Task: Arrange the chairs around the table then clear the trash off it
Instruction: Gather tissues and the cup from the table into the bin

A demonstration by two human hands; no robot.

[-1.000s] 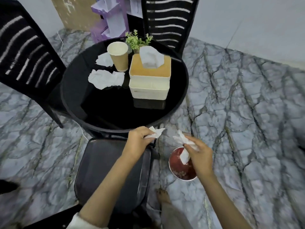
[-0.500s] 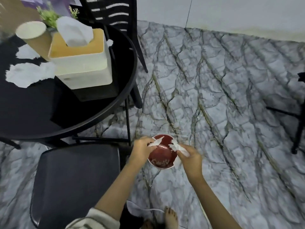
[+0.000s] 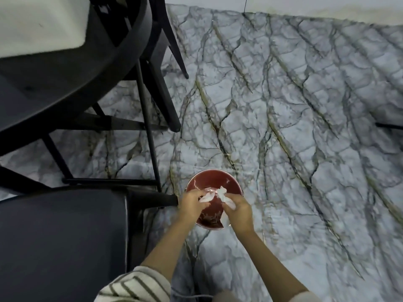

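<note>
Obs: L hand (image 3: 192, 202) pinches a crumpled white tissue wad (image 3: 206, 197), fingers curled round it. R hand (image 3: 239, 211) likewise grips a second crumpled white tissue wad (image 3: 226, 198). Both wads hang over the mouth of the round red bin w/ metal rim (image 3: 214, 183). Bin stands on the grey marble-pattern floor (image 3: 294, 138), well in from the floor's far edge at the wall and just beside the front corner of the black padded chair seat (image 3: 61, 247). Neither wad released yet. Risks (est.): (1) tissue is light; let go too high, it may drift past the rim onto the floor → extra pick-up. (2) L wad sits nearer the rim's left side than centre, so a slack drop could catch on the rim. (3) bin looks light; a wrist knock on the rim could tip it and spill what's inside (pale scraps at bottom, can't ID). (4) most of the round black desk (image 3: 65, 79) is out of view, so cannot tell how much trash remains there. Count: hands ×2; wads ×2, one per hand; bin ×1; desk ×1; cream tissue box (image 3: 39, 22) ×1, near desk's right edge; chair seat ×1, plus black legs of a 2nd chair (image 3: 168, 99) beyond the desk; striped sleeve (image 3: 135, 286) ×1.
</note>
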